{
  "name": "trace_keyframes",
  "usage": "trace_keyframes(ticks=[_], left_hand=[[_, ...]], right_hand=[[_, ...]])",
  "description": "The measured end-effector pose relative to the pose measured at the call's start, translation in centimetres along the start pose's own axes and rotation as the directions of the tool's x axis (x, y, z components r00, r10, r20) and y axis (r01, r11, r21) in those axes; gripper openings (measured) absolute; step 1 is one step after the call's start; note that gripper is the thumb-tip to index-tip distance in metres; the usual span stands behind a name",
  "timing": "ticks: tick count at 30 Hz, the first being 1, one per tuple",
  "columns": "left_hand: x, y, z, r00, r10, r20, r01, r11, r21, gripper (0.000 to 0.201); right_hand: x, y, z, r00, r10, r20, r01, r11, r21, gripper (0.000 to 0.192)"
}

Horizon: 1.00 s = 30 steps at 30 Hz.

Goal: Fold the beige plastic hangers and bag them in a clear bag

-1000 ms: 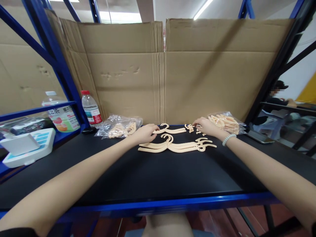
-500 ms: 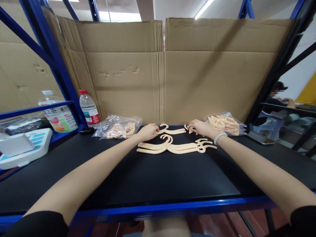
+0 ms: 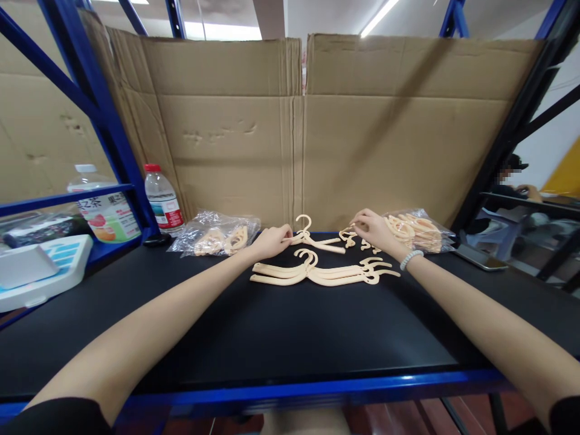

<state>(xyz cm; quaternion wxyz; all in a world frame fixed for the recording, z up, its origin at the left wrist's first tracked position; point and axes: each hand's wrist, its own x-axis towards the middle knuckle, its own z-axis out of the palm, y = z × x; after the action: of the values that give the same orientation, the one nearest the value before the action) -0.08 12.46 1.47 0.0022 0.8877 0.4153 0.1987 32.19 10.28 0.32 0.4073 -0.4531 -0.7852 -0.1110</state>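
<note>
1. Left hand (image 3: 270, 241) is at the far middle of the black desk (image 3: 281, 326); its grip is closed on the left end of a single cream hanger (image 3: 312, 240). That end is raised, the hook stands up, and the right arm of the hanger slopes down to the desk.
2. Right hand (image 3: 374, 229), with a bead bracelet (image 3: 410, 259) at the wrist, pinches a small cream clip piece (image 3: 348, 234) between its fingertips, just right of the hanger.
3. More loose clip pieces (image 3: 369, 246) lie beside that hand.
4. A stack of hangers (image 3: 324, 272) lies flat just in front of the held one.
5. A clear bag of cream parts (image 3: 419, 228) lies right of the right hand; a second bag (image 3: 217, 237) lies left of the left hand.
6. A water bottle (image 3: 162, 199) stands far left; a phone (image 3: 479, 258) lies far right. A cardboard wall (image 3: 299, 133) backs the desk.
</note>
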Motion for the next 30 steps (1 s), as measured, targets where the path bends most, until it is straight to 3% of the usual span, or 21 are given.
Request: trace_keyframes(ticks=[4,7,11,13,16,22,26,30], left_hand=[[-1.2,0.5,-1.1,0.995,-0.025,-0.096,0.019,0.998,-0.063,0.010],[-2.8,1.2,-1.7,0.985,-0.024,-0.171,0.005,0.994,-0.111,0.009],[-5.8,2.3,-1.2,0.944,-0.035,-0.327,-0.065,0.955,-0.288,0.012],[-7.1,2.8,-0.5,0.943,-0.027,-0.331,-0.119,0.903,-0.414,0.017],[-8.6,3.2,0.6,0.943,-0.007,-0.332,-0.129,0.913,-0.386,0.015],[-9.1,3.0,1.1,0.940,0.009,-0.342,-0.126,0.939,-0.321,0.013],[-9.1,2.9,1.0,0.943,-0.024,-0.331,-0.096,0.935,-0.340,0.015],[-9.1,3.1,1.0,0.950,-0.049,-0.307,-0.070,0.928,-0.365,0.014]], right_hand=[[0.3,-1.1,-0.9,0.947,0.188,-0.261,-0.169,0.981,0.096,0.021],[-0.1,-3.0,-1.7,0.886,0.355,-0.296,-0.266,0.915,0.303,0.024],[-2.1,-7.0,-2.4,0.785,0.616,-0.060,-0.381,0.557,0.738,0.024],[-3.2,-8.8,-2.5,0.770,0.636,0.051,-0.409,0.430,0.805,0.026],[-4.5,-10.5,-2.2,0.746,0.628,0.222,-0.480,0.274,0.833,0.027],[-5.1,-10.2,-1.6,0.705,0.653,0.278,-0.543,0.244,0.803,0.035],[-5.2,-9.4,-1.6,0.658,0.673,0.337,-0.568,0.151,0.809,0.039],[-5.4,-9.0,-1.7,0.661,0.626,0.415,-0.587,0.087,0.805,0.042]])
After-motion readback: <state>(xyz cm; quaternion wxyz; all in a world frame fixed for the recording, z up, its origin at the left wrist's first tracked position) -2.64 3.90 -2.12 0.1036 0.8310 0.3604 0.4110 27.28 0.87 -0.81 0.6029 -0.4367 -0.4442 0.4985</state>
